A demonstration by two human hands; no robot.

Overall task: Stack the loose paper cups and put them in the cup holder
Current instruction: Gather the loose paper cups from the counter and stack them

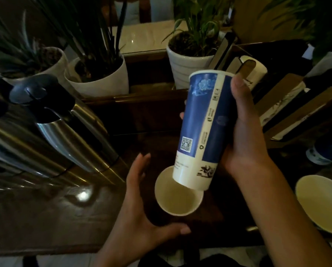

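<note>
My right hand (244, 132) grips a tall blue-and-cream stack of paper cups (201, 130), tilted, its bottom end hanging just over the mouth of a loose paper cup (177, 199) that stands upright on the dark wooden table. My left hand (140, 212) is open beside that loose cup, thumb and fingers spread around its left and near side without touching it. Another loose paper cup (323, 205) stands at the right edge of the view. I cannot make out a cup holder.
Two steel thermos jugs (65, 135) stand at the left. Potted plants in white pots (101, 78) (188, 64) line the back. Books or folders (288, 110) lean at the right, beside a blue-and-white ceramic piece (323, 153).
</note>
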